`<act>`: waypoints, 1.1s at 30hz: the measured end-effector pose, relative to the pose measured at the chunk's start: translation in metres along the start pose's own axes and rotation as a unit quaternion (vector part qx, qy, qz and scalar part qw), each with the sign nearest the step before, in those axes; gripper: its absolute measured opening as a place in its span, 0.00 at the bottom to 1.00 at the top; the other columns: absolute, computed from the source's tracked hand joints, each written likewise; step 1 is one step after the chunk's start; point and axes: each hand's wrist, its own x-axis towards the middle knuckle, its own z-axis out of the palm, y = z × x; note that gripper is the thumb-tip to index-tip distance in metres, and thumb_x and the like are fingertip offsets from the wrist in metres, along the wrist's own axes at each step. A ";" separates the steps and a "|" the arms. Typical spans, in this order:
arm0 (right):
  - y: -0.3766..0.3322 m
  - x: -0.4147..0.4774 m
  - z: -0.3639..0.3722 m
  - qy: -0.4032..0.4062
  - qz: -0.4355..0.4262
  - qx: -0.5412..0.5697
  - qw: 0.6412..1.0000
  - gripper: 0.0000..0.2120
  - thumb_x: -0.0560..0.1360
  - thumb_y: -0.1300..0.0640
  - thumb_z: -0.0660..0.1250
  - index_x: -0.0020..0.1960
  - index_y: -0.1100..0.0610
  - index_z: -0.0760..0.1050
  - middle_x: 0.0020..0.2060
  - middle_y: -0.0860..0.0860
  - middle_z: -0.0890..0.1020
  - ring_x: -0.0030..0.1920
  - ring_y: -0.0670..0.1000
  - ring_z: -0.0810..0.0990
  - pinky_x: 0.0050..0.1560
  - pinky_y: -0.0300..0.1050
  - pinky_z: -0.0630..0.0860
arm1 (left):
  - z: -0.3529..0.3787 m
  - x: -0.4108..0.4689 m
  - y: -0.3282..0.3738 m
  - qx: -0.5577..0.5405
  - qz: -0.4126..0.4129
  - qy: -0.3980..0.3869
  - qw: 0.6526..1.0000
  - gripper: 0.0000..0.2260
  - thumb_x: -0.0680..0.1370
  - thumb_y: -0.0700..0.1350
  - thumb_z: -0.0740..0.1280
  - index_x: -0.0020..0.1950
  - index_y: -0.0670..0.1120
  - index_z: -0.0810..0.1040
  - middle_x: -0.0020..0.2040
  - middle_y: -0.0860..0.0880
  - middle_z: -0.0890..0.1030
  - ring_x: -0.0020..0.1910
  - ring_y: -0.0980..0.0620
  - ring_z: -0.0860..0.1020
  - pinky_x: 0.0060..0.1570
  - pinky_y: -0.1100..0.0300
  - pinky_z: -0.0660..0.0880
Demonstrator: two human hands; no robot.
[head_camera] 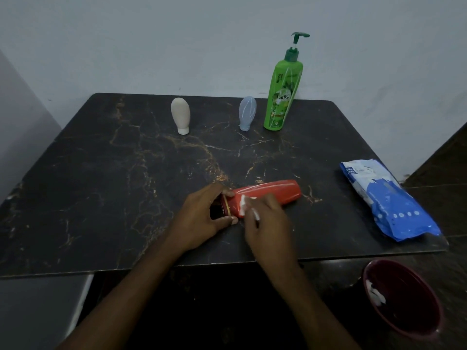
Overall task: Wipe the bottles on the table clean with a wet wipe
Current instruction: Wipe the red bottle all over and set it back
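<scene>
1. Standing beyond the near right corner of the table, lower than its top, a maroon bin holds white crumpled pieces against its left inner wall.
2. Left hand: thumb and fingers curled round the dark cap end of the red bottle, gripping it.
3. Right hand: fingers bunched, pinching a white wet wipe and pressing it on the red bottle's body just beside the cap.
4. Red bottle: lying on its side near the table's near edge, centre, base pointing right.
5. Blue and white wipe pack: flat at the right edge, well apart from the hands.
6. Far row, left to right: beige bottle standing on its cap; pale blue bottle likewise; green pump bottle upright just beside it.
</scene>
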 end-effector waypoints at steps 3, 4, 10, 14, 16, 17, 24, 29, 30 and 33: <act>-0.008 -0.006 0.005 -0.022 -0.042 -0.011 0.999 0.08 0.78 0.56 0.64 0.53 0.54 0.80 0.48 0.48 0.75 0.41 0.50 0.78 0.40 0.49 0.77 | 0.000 0.000 0.002 -0.014 -0.006 -0.003 1.000 0.24 0.68 0.41 0.82 0.61 0.51 0.79 0.56 0.59 0.82 0.55 0.62 0.80 0.55 0.69 0.75; -0.004 -0.003 0.004 -0.021 -0.043 -0.009 0.999 0.07 0.78 0.56 0.64 0.53 0.54 0.80 0.48 0.48 0.76 0.42 0.50 0.78 0.41 0.49 0.77 | 0.000 0.000 0.004 -0.021 -0.013 -0.005 1.000 0.25 0.68 0.41 0.82 0.61 0.51 0.78 0.56 0.60 0.82 0.55 0.63 0.80 0.55 0.70 0.75; 0.046 0.033 -0.025 0.035 0.065 -0.034 0.997 0.09 0.79 0.56 0.65 0.56 0.52 0.81 0.53 0.52 0.80 0.47 0.49 0.80 0.49 0.48 0.79 | -0.001 0.001 0.004 -0.053 -0.047 -0.022 0.997 0.27 0.68 0.45 0.83 0.58 0.57 0.70 0.61 0.59 0.79 0.59 0.64 0.79 0.58 0.71 0.75; 0.072 0.045 -0.050 0.065 0.128 -0.073 0.987 0.10 0.80 0.55 0.64 0.58 0.55 0.81 0.51 0.53 0.80 0.44 0.45 0.75 0.44 0.39 0.69 | -0.001 0.001 0.005 -0.047 -0.039 -0.024 0.998 0.27 0.69 0.45 0.82 0.56 0.58 0.68 0.61 0.58 0.79 0.59 0.61 0.79 0.58 0.69 0.76; 0.072 0.044 -0.050 0.071 0.134 -0.075 0.986 0.10 0.80 0.56 0.64 0.57 0.56 0.81 0.51 0.54 0.81 0.43 0.45 0.73 0.45 0.39 0.68 | -0.001 0.001 0.006 -0.039 -0.038 -0.023 0.998 0.27 0.69 0.46 0.82 0.56 0.59 0.68 0.60 0.59 0.79 0.58 0.61 0.79 0.56 0.69 0.76; 0.068 0.042 -0.048 0.072 0.136 -0.066 0.986 0.10 0.80 0.56 0.64 0.57 0.56 0.81 0.51 0.54 0.80 0.43 0.45 0.74 0.46 0.39 0.68 | -0.001 0.001 0.006 -0.037 -0.039 -0.023 0.998 0.27 0.69 0.46 0.82 0.55 0.59 0.67 0.61 0.59 0.78 0.58 0.61 0.79 0.56 0.68 0.76; 0.017 0.005 -0.005 0.020 0.016 0.004 1.000 0.11 0.79 0.60 0.65 0.59 0.55 0.80 0.53 0.50 0.78 0.46 0.47 0.79 0.48 0.44 0.78 | -0.002 0.000 0.008 -0.036 -0.043 -0.024 0.998 0.26 0.69 0.44 0.82 0.56 0.56 0.68 0.61 0.58 0.78 0.56 0.65 0.78 0.50 0.75 0.74; 0.037 0.010 -0.017 -0.002 0.009 -0.045 0.999 0.11 0.80 0.56 0.64 0.60 0.50 0.79 0.54 0.48 0.79 0.48 0.46 0.79 0.49 0.48 0.79 | -0.003 0.000 0.009 -0.034 -0.042 -0.027 0.998 0.25 0.69 0.45 0.82 0.54 0.56 0.68 0.61 0.57 0.79 0.56 0.63 0.79 0.50 0.73 0.75; 0.046 0.015 -0.024 0.009 0.029 -0.052 0.998 0.10 0.80 0.56 0.64 0.59 0.50 0.79 0.53 0.48 0.79 0.48 0.47 0.80 0.49 0.49 0.79 | -0.003 0.000 0.008 -0.031 -0.043 -0.027 0.998 0.25 0.69 0.46 0.82 0.54 0.57 0.68 0.62 0.57 0.79 0.57 0.61 0.80 0.52 0.70 0.76; 0.067 0.025 -0.046 0.041 0.123 -0.026 0.991 0.09 0.80 0.56 0.65 0.59 0.52 0.79 0.54 0.50 0.80 0.50 0.46 0.79 0.51 0.43 0.74 | -0.003 0.000 0.007 -0.031 -0.045 -0.032 0.998 0.24 0.70 0.48 0.81 0.53 0.58 0.68 0.63 0.57 0.79 0.59 0.58 0.80 0.55 0.62 0.79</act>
